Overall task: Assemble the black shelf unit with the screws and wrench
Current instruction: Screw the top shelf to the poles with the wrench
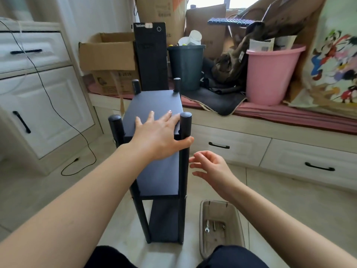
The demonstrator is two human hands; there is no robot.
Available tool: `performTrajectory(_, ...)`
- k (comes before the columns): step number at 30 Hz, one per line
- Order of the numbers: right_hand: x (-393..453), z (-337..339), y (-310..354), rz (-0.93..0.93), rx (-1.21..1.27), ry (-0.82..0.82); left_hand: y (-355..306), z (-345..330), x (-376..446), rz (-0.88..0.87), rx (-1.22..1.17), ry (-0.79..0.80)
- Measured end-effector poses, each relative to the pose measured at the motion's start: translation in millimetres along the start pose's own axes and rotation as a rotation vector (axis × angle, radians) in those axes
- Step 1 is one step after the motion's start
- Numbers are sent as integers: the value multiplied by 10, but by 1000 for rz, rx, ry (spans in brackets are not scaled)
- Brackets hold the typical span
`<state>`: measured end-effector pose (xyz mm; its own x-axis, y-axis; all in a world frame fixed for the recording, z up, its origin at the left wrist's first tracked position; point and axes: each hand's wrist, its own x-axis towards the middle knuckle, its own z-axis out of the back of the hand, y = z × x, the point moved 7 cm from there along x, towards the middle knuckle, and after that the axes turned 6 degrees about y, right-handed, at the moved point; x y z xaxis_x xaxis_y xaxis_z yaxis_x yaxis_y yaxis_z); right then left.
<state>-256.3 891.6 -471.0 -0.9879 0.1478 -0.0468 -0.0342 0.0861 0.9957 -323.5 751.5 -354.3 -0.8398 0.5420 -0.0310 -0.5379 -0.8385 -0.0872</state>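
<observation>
Black shelf unit [160, 171] stands upright on the tiled floor, directly in front of the seated person's knees; three boards visible between four round posts, so the frame looks largely put together. Left hand [158, 136] lies flat on the top board at its near edge, fingers spread and straight, thumb hooked against the near right post [185, 136]. Reads as a steadying press, holding the unit down and square so it does not rock. Right hand [210, 171] hovers just right of that same post, at about the level of the middle board, fingers loosely curled and apart, holding nothing, probably on its way to or from the post. Clear plastic tray [239, 225] sits on the floor just right of the unit's base, within easy reach of the right hand; inside it a small wrench [207, 226] and what look like a few screws [214, 225], too small to count. A small fastener head shows on the near right post where the middle board meets it; whether it is tight I cannot tell. Judgement: late stage, likely checking stability or about to fetch the wrench for a final tightening. Beyond the unit: a black computer tower [151, 55], dark bin [185, 64] and pink bucket [270, 74] on a low bench. A black cable [58, 113] trails over the floor left of the unit, well apart from it.
</observation>
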Motion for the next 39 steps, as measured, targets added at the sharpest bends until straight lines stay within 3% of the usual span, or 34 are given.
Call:
performTrajectory(3,107,-173,45,-5,33,-19,71,14,-17,2,4,23)
performTrajectory(11,352,-918,-36,-100,45,154,844,184,-274,67,-150,-83)
performTrajectory(17,574,-1538,-213,-161,-220,239,1562,253,-646,171,-348,-197)
performTrajectory(26,903,-2183,-584,-32,-236,329,2405,25,-1015,189,-716,-328)
performTrajectory(33,1056,-2423,-742,73,-216,305,2847,-456,-1328,249,-1021,-403)
performTrajectory(39,1086,-2493,-1259,26,-386,276,3271,-1519,-1690,417,-1227,-323)
